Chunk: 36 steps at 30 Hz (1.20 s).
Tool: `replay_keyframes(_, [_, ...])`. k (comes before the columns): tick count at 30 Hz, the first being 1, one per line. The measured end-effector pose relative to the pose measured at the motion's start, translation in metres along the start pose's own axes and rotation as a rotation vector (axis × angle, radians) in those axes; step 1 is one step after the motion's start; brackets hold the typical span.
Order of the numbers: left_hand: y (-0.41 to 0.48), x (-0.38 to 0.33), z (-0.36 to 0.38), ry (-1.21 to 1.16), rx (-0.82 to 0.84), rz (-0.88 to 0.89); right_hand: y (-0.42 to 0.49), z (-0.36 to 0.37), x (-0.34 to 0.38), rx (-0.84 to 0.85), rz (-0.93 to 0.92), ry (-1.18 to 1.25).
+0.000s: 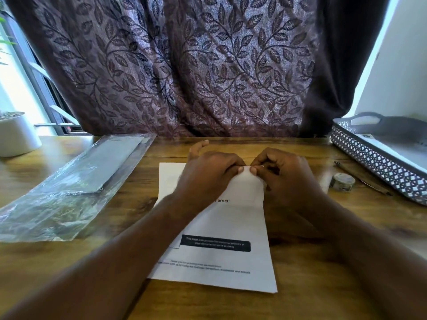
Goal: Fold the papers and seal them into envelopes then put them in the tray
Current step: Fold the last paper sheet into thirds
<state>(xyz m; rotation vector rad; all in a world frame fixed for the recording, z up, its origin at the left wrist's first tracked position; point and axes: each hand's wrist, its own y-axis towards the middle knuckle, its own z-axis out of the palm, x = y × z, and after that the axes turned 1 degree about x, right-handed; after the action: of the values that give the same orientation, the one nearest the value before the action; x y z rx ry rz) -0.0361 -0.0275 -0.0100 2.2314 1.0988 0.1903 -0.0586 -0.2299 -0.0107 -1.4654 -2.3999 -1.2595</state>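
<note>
Hiding the paper's [221, 227] far edge, both hands [208, 174] pinch it.

- paper [221, 227] lies flat on the table [300, 296], dead centre, right in front of the person.
- left hand [208, 174] and right hand [284, 174] meet side by side at the paper's far edge, each pinching it, thumbs nearly touching.
- over on the left, a plastic packet [69, 185] lies on the table at a slant, apart from the paper.
- behind the packet, far left, a pot [16, 135] stands on the table.
- now the right: the tray [381, 162] sits at the table's far right, well apart from the paper.
- between paper and tray, a tape roll [342, 181]; a pen [362, 179] lies between roll and tray.
- behind it all, a curtain [184, 65] hangs along the table's far edge.
</note>
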Motion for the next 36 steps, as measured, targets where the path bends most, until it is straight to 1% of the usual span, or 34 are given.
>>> replay_keyframes(6, [-0.003,0.026,-0.001,0.012,-0.058,-0.092,0.001,-0.013,-0.020,-0.021,0.093,-0.008])
replay_keyframes(10, [-0.004,0.049,-0.001,-0.003,-0.088,-0.210,0.000,-0.020,-0.035,-0.022,0.171,0.005])
replay_keyframes(13, [-0.007,0.064,-0.003,-0.112,-0.103,-0.304,0.000,-0.022,-0.043,-0.040,0.180,0.003])
replay_keyframes(17, [-0.008,0.069,-0.003,-0.189,-0.048,-0.418,0.000,-0.023,-0.047,-0.025,0.192,0.004])
replay_keyframes(22, [-0.009,0.068,-0.006,-0.423,-0.094,-0.576,-0.002,-0.022,-0.047,-0.040,0.264,0.061])
replay_keyframes(26, [-0.008,0.066,-0.005,-0.539,-0.116,-0.616,-0.001,-0.022,-0.049,-0.029,0.383,0.247])
replay_keyframes(28, [-0.008,0.068,-0.005,-0.567,-0.120,-0.632,0.000,-0.023,-0.048,-0.030,0.440,0.372])
replay_keyframes(30, [-0.008,0.068,-0.005,-0.586,-0.120,-0.647,-0.001,-0.024,-0.047,-0.042,0.479,0.442])
replay_keyframes(33, [-0.007,0.065,-0.004,-0.666,-0.110,-0.649,-0.001,-0.024,-0.047,-0.060,0.489,0.441])
replay_keyframes(36, [-0.007,0.058,-0.004,-0.836,-0.021,-0.622,-0.001,-0.023,-0.047,-0.083,0.480,0.406])
